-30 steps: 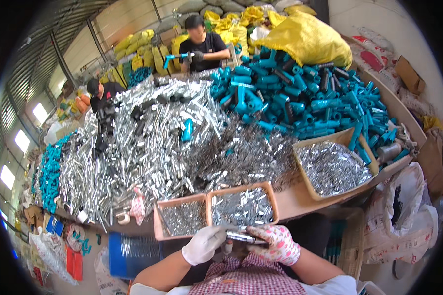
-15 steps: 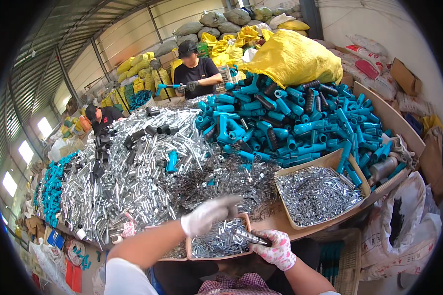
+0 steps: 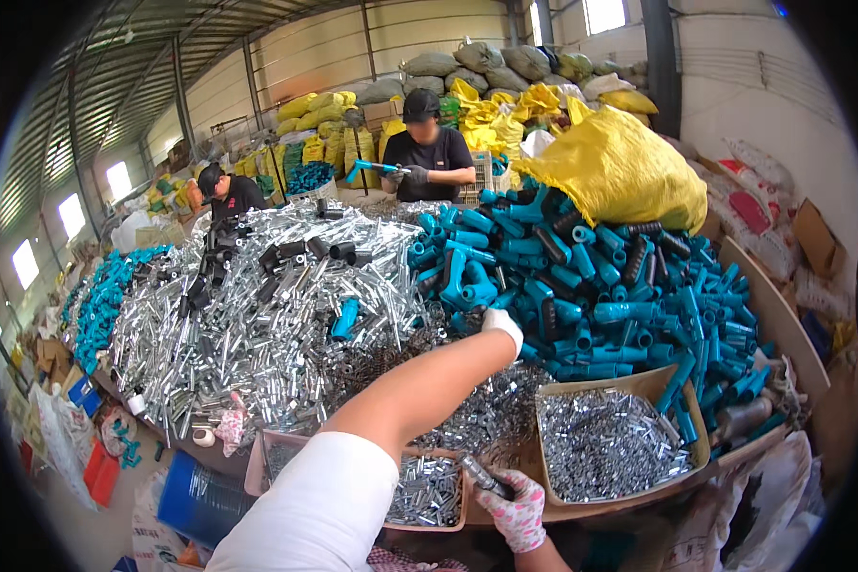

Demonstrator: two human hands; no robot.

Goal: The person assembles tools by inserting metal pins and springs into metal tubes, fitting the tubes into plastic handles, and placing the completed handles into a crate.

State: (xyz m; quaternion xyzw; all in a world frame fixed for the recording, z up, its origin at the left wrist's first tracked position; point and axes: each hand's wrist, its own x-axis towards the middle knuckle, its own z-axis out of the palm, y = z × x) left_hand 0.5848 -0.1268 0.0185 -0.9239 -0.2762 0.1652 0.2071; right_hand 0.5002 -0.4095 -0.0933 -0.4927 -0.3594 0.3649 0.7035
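My left hand (image 3: 503, 334), in a white glove, reaches across the table to the near edge of the heap of teal plastic housings (image 3: 601, 315). Its fingers are hidden, so I cannot see whether they grip anything. Held in my right hand (image 3: 519, 515), gloved in white with pink prints, is a metal shaft assembly (image 3: 486, 477) with a dark end. It points up and left, over the edge of a shallow tray of small metal pins (image 3: 427, 491). Dark coil springs (image 3: 491, 405) lie tangled under my left forearm.
A larger box of small metal pins (image 3: 610, 443) stands at right. Shiny metal rods (image 3: 257, 324) form a big heap at left. A yellow sack (image 3: 629, 172) lies on the teal pile. Two co-workers stand across the table, one holding a teal tool (image 3: 372, 167). A blue bin (image 3: 200, 500) stands lower left.
My left hand has moved from above the small tray forward and right to the teal heap. My right hand keeps hold of the metal shaft assembly. The view has shifted.
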